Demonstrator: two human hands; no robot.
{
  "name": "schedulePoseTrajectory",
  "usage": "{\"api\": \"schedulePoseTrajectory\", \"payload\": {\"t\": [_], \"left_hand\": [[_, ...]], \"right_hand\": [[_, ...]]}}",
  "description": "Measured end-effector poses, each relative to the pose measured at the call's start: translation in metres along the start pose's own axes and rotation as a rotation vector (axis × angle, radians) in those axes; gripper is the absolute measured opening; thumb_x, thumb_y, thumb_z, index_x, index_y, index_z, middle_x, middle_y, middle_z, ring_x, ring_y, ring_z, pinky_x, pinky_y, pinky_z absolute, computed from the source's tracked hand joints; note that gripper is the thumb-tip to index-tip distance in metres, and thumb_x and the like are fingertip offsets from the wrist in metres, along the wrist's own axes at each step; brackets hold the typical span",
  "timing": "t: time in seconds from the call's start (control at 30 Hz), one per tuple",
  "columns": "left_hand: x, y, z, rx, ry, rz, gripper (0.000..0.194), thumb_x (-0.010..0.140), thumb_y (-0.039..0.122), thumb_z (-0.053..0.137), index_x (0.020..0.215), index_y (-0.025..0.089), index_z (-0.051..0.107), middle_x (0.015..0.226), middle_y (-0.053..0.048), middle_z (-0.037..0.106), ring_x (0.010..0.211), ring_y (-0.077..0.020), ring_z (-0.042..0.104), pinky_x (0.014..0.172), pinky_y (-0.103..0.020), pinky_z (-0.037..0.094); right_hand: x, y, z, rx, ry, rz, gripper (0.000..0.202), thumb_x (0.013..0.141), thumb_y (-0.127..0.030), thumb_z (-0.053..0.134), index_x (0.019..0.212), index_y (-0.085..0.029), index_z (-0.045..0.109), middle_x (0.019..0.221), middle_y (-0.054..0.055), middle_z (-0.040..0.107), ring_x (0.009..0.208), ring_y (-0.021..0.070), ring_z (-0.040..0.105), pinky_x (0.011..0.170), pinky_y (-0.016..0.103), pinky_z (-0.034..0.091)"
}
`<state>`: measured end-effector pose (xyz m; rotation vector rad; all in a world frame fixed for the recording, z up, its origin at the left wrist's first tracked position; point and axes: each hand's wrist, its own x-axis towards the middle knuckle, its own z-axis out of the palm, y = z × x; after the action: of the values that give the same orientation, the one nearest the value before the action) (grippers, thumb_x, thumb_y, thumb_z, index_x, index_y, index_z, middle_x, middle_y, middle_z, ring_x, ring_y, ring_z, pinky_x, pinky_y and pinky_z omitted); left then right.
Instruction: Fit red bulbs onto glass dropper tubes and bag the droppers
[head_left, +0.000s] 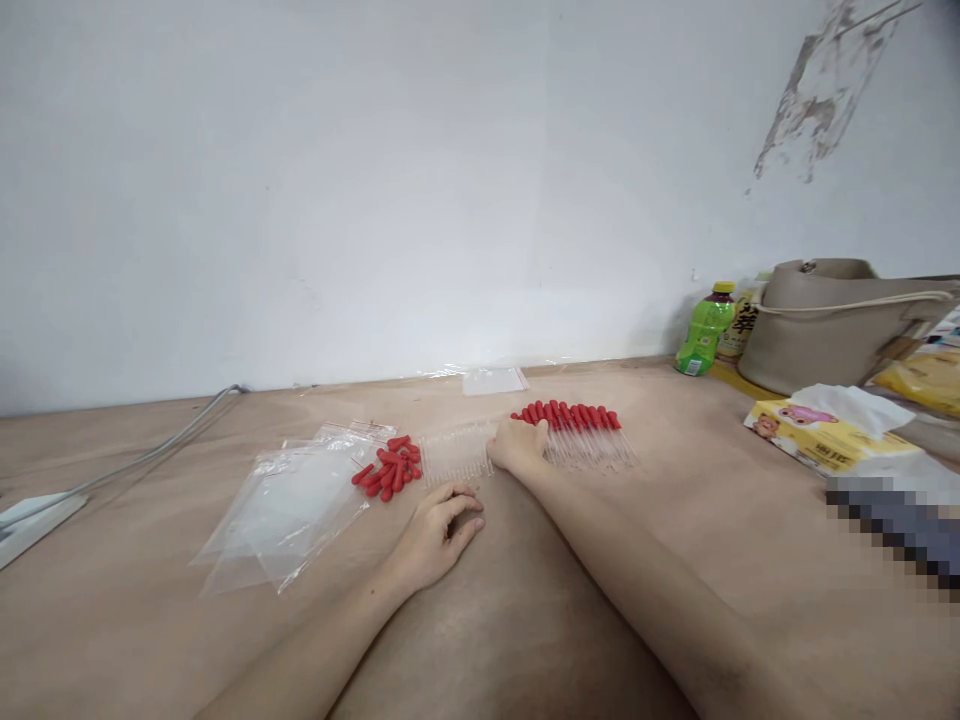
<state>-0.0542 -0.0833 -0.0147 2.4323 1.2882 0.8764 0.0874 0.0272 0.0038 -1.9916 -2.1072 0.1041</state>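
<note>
The right hand, fingers bunched, sits between bare clear tubes on its left and red-topped tubes on its right; any pinch is hidden; the left hand rests loosely curled, thumb apart, before loose red bulbs; likely step, setting the topped row; next calls for light fingertips.

A brown table bears red bulbs, clear tubes, plastic bags.
</note>
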Motion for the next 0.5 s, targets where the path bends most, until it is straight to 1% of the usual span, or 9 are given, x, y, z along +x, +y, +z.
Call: {"api": "schedulePoseTrajectory", "payload": {"t": [0.17,0.2,0.27,0.33,0.37,0.4,0.43,0.47,0.5], "left_hand": [[-0.002,0.003,0.004,0.019,0.004,0.034,0.015,0.081,0.021,0.047,0.090,0.020,0.060,0.095,-0.005,0.056,0.087,-0.0176,0.052,0.077,-0.030,0.043],[-0.002,0.004,0.004,0.042,0.031,0.045,0.015,0.081,0.021,0.048,0.092,0.020,0.059,0.095,-0.005,0.056,0.087,-0.0178,0.052,0.078,-0.031,0.043],[-0.001,0.004,-0.002,0.118,0.142,0.051,0.016,0.081,0.023,0.049,0.093,0.021,0.058,0.095,-0.006,0.055,0.088,-0.0186,0.051,0.080,-0.032,0.041],[0.004,-0.002,-0.016,0.221,0.289,0.006,0.014,0.080,0.026,0.049,0.089,0.020,0.059,0.089,-0.006,0.056,0.085,-0.0197,0.051,0.079,-0.034,0.040],[0.009,-0.007,-0.026,0.273,0.353,-0.036,0.013,0.080,0.026,0.048,0.083,0.020,0.059,0.085,-0.006,0.057,0.083,-0.0203,0.052,0.079,-0.035,0.040],[0.014,-0.014,-0.038,0.317,0.376,-0.107,0.013,0.080,0.027,0.048,0.078,0.020,0.059,0.082,-0.006,0.058,0.082,-0.0208,0.052,0.076,-0.034,0.041],[0.020,-0.024,-0.050,0.369,0.376,-0.193,0.014,0.079,0.027,0.047,0.075,0.020,0.059,0.082,-0.006,0.059,0.082,-0.0215,0.053,0.074,-0.034,0.042],[0.026,-0.034,-0.061,0.416,0.334,-0.264,0.014,0.078,0.027,0.047,0.074,0.020,0.059,0.082,-0.007,0.060,0.080,-0.0219,0.054,0.071,-0.034,0.042],[0.033,-0.045,-0.072,0.431,0.301,-0.286,0.012,0.075,0.027,0.050,0.071,0.020,0.059,0.080,-0.007,0.061,0.077,-0.0227,0.055,0.068,-0.034,0.042]], "right_hand": [[0.003,-0.004,-0.003,-0.002,-0.044,-0.033,0.020,0.073,-0.020,0.046,0.075,-0.013,0.065,0.081,0.015,0.065,0.075,0.0226,0.059,0.075,0.037,0.026],[0.000,-0.004,-0.004,-0.001,-0.035,-0.046,0.021,0.074,-0.020,0.045,0.075,-0.012,0.065,0.081,0.015,0.065,0.074,0.0227,0.059,0.075,0.037,0.026],[-0.008,0.001,-0.008,0.001,0.008,-0.079,0.023,0.077,-0.020,0.042,0.081,-0.011,0.062,0.084,0.016,0.064,0.077,0.0237,0.058,0.075,0.037,0.026],[-0.021,0.010,-0.011,0.003,0.067,-0.116,0.026,0.081,-0.021,0.037,0.091,-0.009,0.058,0.087,0.017,0.062,0.081,0.0247,0.057,0.076,0.037,0.025],[-0.028,0.017,-0.012,0.007,0.096,-0.137,0.027,0.083,-0.021,0.034,0.094,-0.009,0.055,0.087,0.016,0.062,0.082,0.0247,0.056,0.076,0.037,0.025],[-0.035,0.026,-0.013,0.016,0.121,-0.171,0.026,0.084,-0.022,0.033,0.094,-0.010,0.053,0.086,0.015,0.062,0.081,0.0237,0.056,0.075,0.036,0.026],[-0.043,0.034,-0.012,0.044,0.174,-0.241,0.025,0.085,-0.023,0.032,0.092,-0.011,0.053,0.083,0.013,0.062,0.078,0.0226,0.055,0.074,0.035,0.027],[-0.049,0.044,-0.011,0.080,0.215,-0.319,0.024,0.086,-0.022,0.031,0.090,-0.013,0.052,0.082,0.011,0.062,0.077,0.0215,0.055,0.073,0.034,0.028],[-0.056,0.053,-0.008,0.124,0.255,-0.390,0.023,0.086,-0.022,0.031,0.089,-0.013,0.052,0.083,0.010,0.062,0.078,0.0208,0.055,0.073,0.033,0.029]]}}
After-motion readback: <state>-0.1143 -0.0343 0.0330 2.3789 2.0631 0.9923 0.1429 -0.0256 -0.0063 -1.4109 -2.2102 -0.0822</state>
